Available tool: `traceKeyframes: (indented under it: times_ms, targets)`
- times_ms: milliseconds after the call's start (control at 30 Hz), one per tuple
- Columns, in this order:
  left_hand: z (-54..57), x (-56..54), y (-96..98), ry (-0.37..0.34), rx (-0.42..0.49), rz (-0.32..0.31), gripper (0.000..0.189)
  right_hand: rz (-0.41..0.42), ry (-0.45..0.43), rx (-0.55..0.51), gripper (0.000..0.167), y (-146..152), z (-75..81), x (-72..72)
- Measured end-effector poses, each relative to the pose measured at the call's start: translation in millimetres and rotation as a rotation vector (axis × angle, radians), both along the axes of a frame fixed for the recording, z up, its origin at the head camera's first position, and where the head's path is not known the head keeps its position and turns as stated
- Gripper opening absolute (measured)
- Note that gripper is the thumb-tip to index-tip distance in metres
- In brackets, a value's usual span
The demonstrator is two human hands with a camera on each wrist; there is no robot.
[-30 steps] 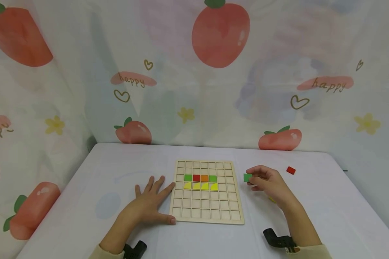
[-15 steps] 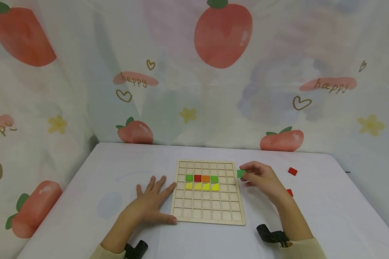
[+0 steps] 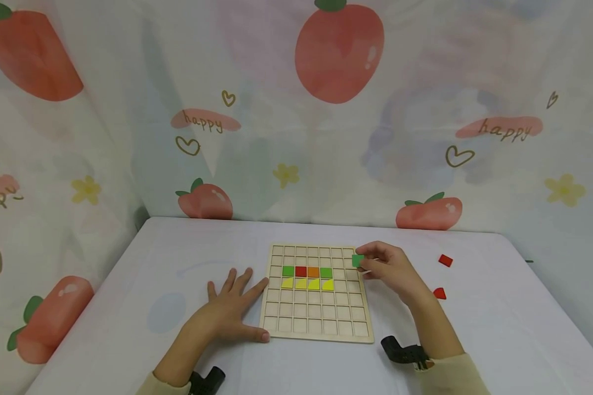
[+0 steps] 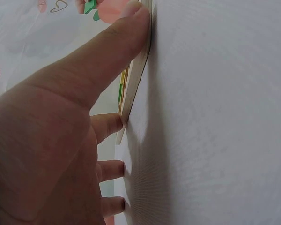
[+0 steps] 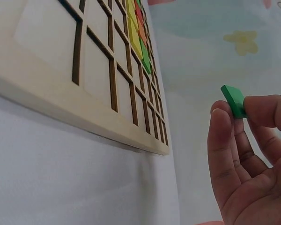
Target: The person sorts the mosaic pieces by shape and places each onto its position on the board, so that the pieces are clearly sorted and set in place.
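Observation:
A wooden grid board (image 3: 316,311) lies on the white table, with one row of green, red and orange square tiles and, below it, a row of yellow triangle tiles (image 3: 314,284). My left hand (image 3: 229,312) has its fingers spread on the table, and its thumb and index fingertips touch the board's left edge. Between thumb and fingers my right hand (image 3: 387,269) pinches a green square tile (image 3: 357,260). In the right wrist view this green tile (image 5: 233,101) is tilted and held up off the board.
Right of the board lie a red square tile (image 3: 445,260) and a red piece (image 3: 440,293), partly hidden by the right forearm. A printed cloth (image 3: 336,164) hangs behind the table. Each wrist wears a black camera mount.
My right hand has carried the green tile leftward, from beside the board to over its upper right edge. The red piece near the forearm has come into sight. My left hand stays put.

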State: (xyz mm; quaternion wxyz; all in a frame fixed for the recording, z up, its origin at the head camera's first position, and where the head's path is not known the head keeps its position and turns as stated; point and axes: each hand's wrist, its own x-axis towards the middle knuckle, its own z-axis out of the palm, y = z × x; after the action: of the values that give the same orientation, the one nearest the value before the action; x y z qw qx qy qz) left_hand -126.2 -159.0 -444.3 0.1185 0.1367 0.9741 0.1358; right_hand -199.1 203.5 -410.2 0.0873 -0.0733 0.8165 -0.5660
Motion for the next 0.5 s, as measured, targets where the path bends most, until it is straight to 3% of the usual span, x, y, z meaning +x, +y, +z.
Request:
traceKeyframes:
  times_ms: [500]
  targets:
    - [-0.3,0.2,0.0,0.003,0.002,-0.001,0.113,0.035,0.012,-0.036,0.027,-15,-7.3,-6.7]
